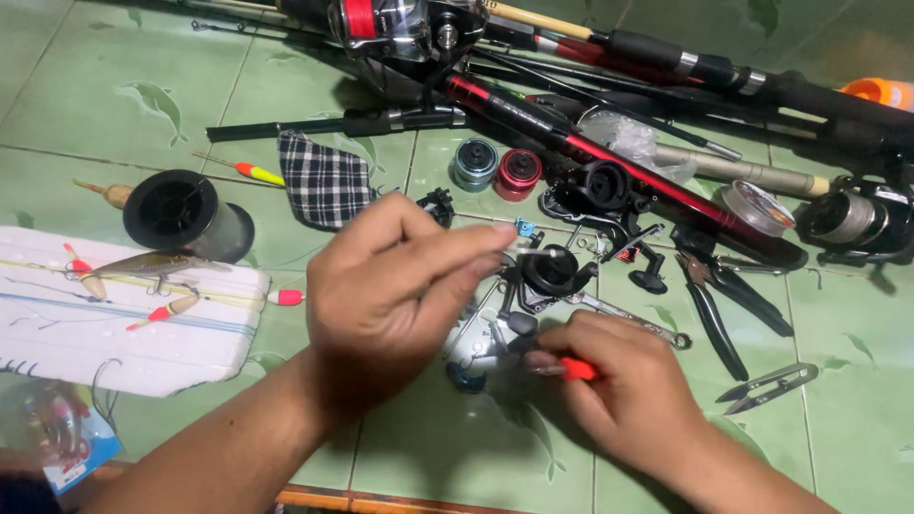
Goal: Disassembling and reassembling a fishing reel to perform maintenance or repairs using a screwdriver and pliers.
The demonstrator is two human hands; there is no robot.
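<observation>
Reel: a small black fishing reel sits on the green tiled floor, right between the two hands, partly stripped, with loose little parts around it.
Left hand: the left hand hovers over the reel, thumb and forefinger pressed together, pinching a tiny pale part just above the reel body.
Right hand: the right hand sits low beside the reel, fingers curled tight around a red-handled tool; the tip points in toward the reel, but whether it touches cannot be told.
Near the reel: a wrench lies just right of it, black pliers further right, small line snips well apart from those.
Behind: two spare spools, one blue-grey and one red, sit beside a checked cloth; red and black rods cross the floor.
Left side: a big black line spool stands near a white foam board carrying floats and a lure.
</observation>
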